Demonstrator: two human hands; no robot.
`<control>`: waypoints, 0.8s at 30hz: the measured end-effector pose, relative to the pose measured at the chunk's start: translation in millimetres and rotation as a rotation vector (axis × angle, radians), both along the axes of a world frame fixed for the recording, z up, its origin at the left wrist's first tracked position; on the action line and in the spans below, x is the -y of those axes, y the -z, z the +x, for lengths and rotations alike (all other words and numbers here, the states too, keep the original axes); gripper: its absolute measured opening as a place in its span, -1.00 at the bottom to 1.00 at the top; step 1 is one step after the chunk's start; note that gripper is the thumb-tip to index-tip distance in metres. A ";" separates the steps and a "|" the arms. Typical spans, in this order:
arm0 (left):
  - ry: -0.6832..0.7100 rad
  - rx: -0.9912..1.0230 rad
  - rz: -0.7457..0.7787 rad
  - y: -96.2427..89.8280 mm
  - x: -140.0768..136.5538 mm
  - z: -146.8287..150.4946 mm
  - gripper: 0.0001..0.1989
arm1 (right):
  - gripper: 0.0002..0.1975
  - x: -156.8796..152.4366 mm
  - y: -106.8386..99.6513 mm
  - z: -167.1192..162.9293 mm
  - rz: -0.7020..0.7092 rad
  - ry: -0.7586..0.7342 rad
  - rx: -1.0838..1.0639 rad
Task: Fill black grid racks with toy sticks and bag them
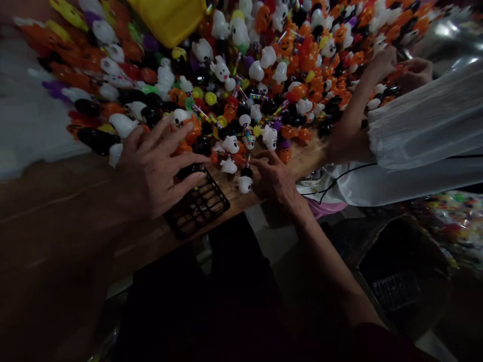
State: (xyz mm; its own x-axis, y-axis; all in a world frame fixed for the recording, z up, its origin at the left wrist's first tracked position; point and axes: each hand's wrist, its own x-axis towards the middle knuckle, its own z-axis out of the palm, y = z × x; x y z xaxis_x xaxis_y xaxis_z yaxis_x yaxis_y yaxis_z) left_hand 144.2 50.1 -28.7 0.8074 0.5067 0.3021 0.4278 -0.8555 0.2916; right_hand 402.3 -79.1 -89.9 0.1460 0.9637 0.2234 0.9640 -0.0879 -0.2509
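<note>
While the left hand point(156, 168) spreads wide, thumb over the black grid tray point(202, 203) at its 4 o'clock, the right hand point(277, 176) bends its fingers at the table point(317, 151) edge; whether they pinch anything, I cannot tell. Nearest to it, at 9 o'clock, lies 1 white ghost figure point(245, 184), long axis seemingly 12 to 6 o'clock, closer to the right hand than the left. Farther out, heaped toys point(287, 46) span 10 to 2 o'clock; a co-worker's hand point(417, 73) is at 2 o'clock.
</note>
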 end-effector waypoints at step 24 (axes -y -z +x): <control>0.034 0.041 0.039 -2.8 -3.2 -4.6 -0.68 | -0.83 -12.0 23.3 -81.3 0.324 -0.095 -0.767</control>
State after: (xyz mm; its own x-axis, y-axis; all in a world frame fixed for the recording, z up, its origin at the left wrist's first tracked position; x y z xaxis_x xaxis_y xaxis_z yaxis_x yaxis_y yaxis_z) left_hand 139.6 53.3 -25.9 0.8104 0.4667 0.3541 0.3871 -0.8803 0.2743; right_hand 321.0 -67.1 -113.2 0.2920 0.8848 0.3631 0.5154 0.1742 -0.8390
